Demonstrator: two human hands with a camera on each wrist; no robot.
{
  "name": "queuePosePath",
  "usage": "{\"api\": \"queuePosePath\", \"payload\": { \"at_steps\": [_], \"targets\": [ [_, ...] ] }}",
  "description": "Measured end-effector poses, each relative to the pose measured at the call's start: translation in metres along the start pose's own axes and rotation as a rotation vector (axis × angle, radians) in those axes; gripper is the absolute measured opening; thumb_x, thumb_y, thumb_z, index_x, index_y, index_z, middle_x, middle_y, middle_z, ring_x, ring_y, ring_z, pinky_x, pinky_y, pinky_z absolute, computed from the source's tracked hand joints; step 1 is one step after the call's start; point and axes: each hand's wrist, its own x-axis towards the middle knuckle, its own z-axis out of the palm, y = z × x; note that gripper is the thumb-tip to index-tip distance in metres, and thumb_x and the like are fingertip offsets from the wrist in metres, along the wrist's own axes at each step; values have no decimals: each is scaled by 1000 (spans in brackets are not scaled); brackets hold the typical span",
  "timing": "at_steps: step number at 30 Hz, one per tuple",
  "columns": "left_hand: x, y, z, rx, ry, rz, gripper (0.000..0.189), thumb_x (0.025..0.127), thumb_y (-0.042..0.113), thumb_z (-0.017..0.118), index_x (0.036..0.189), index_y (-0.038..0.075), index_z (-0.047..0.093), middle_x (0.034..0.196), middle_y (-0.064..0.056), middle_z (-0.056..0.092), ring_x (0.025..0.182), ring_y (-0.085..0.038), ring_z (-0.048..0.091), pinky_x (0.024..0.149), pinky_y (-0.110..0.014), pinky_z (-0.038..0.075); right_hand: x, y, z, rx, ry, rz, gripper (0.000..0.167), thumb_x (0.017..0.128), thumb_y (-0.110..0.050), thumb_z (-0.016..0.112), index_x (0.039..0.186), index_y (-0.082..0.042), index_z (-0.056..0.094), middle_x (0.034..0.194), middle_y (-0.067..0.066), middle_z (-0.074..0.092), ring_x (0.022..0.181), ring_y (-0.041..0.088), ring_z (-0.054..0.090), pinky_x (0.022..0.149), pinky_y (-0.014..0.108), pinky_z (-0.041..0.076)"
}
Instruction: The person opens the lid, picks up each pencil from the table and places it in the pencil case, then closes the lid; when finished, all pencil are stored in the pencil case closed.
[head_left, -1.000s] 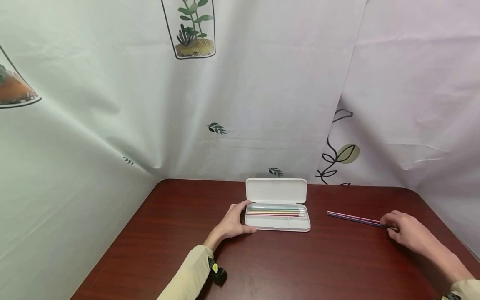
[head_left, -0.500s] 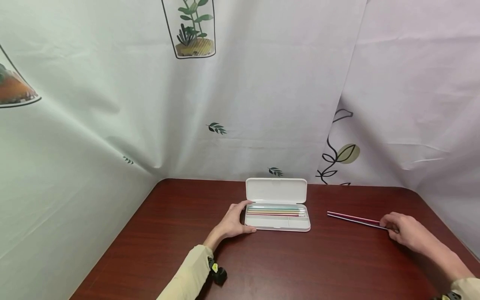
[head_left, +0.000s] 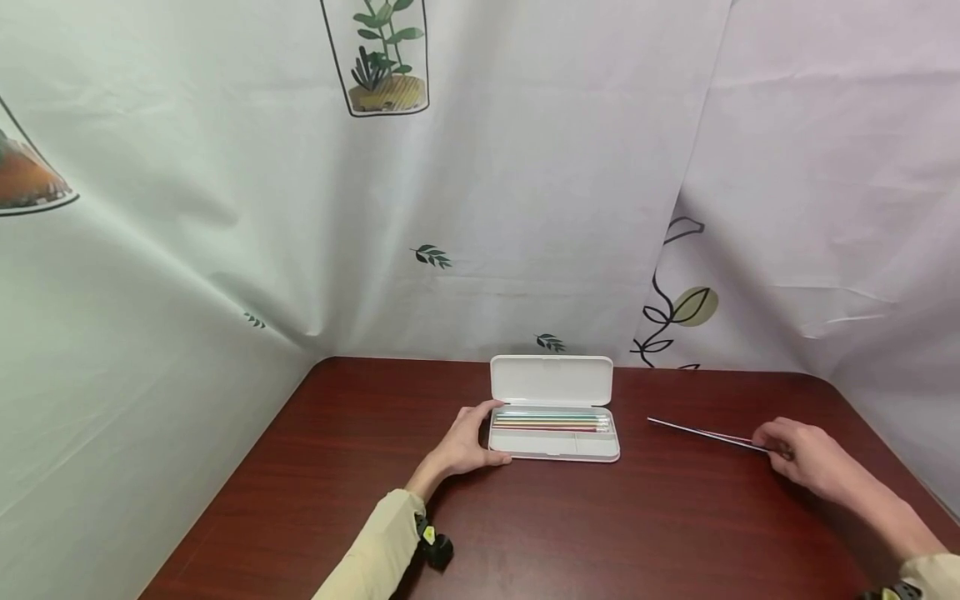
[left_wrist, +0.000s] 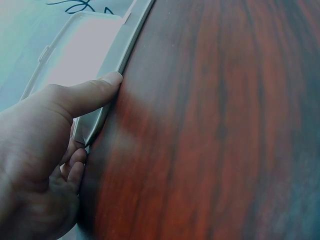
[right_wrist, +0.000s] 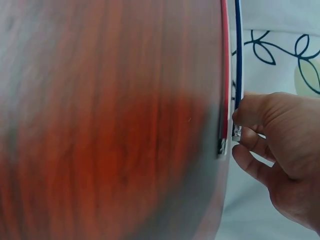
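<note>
A white pencil case (head_left: 557, 457) stands with its lid raised near the back of the table. Several coloured pencils (head_left: 551, 422) lie side by side in its rear compartment. My left hand (head_left: 463, 443) grips the case's left end, thumb on the front edge and fingers toward the back; the left wrist view shows the thumb (left_wrist: 100, 90) along that edge. Off to the right, my right hand (head_left: 810, 458) pinches a dark blue pencil (right_wrist: 238, 55) close to its silver-tipped end. A red pencil (right_wrist: 225, 75) lies alongside it, nearly parallel.
The reddish-brown wooden table (head_left: 600, 525) stretches between both hands. Behind it and along the sides hangs a pale cloth (head_left: 540, 183) with printed plants. A small black device (head_left: 435, 550) is strapped at the left wrist.
The dark blue pencil has risen and shifted slightly left in my right hand, now overlapping much of the red one in the head view. My left hand keeps its hold on the case.
</note>
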Motion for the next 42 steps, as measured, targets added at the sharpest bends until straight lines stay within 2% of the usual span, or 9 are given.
{"api": "queuePosePath", "payload": {
  "at_steps": [10, 16, 27, 42],
  "targets": [
    [0, 0, -1, -5, -2, 3, 88, 71, 27, 92, 145, 9, 47, 131, -13, 55, 122, -30, 44, 100, -49, 40, 21, -15, 2, 36, 21, -42, 44, 56, 14, 76, 83, -18, 64, 78, -20, 47, 65, -2, 40, 56, 18, 31],
    [0, -2, -1, -6, -2, 6, 88, 71, 27, 92, 145, 9, 47, 131, -13, 55, 122, -31, 44, 100, -49, 39, 36, -27, 6, 67, 19, -68, 43, 58, 15, 74, 83, -18, 64, 78, -21, 46, 66, -3, 41, 56, 17, 32],
    [-1, 0, -2, -6, -8, -2, 88, 71, 26, 91, 145, 8, 47, 132, -14, 54, 122, -31, 44, 100, -49, 39, 66, -47, 16, 100, -38, -67, 38, 64, 14, 73, 84, -17, 67, 79, -18, 48, 67, 0, 43, 56, 24, 38],
    [0, 2, -1, -13, -9, -9, 88, 70, 24, 92, 145, 9, 47, 131, -15, 53, 123, -31, 44, 100, -49, 39, 103, -72, 42, 103, -55, -145, 35, 66, 12, 73, 83, -18, 66, 82, -14, 53, 72, 6, 49, 62, 32, 45]
  ]
}}
